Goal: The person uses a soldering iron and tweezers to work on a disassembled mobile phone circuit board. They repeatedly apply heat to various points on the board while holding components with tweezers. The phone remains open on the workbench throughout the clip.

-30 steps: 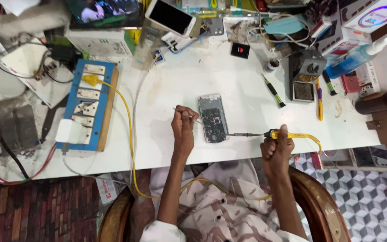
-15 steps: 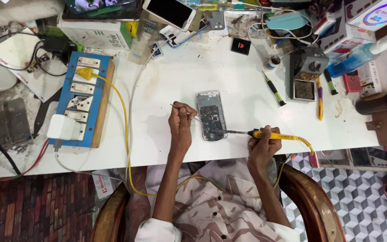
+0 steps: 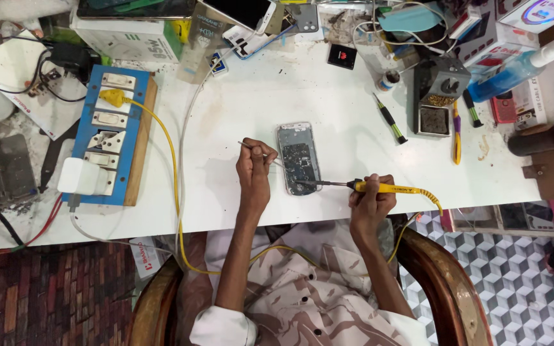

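Head view, looking down on a white workbench (image 3: 328, 109).

- Opened mobile phone (image 3: 298, 158): back cover off, circuit board exposed, lying flat near the front edge of the bench, long axis running away from the person. It sits between the two hands, just beside the left one.
- Left hand (image 3: 254, 168): fingers pinched shut on a thin solder wire (image 3: 251, 147), which slants from upper left toward the phone's left side.
- Right hand (image 3: 368, 200): closed in a fist-like grip round the yellow handle of a soldering iron (image 3: 379, 187). The iron lies almost crosswise to the phone; its dark tip reaches leftward onto the lower part of the board. Whether tip and wire meet cannot be told.
- Yellow cord (image 3: 173, 160): runs from the blue socket board (image 3: 107, 131) at far left, over the bench edge and under the arms to the iron.
- Open room: bare bench above and left of the phone; a green-handled screwdriver (image 3: 390, 120) and a soldering stand (image 3: 437, 96) lie well apart to the right rear.
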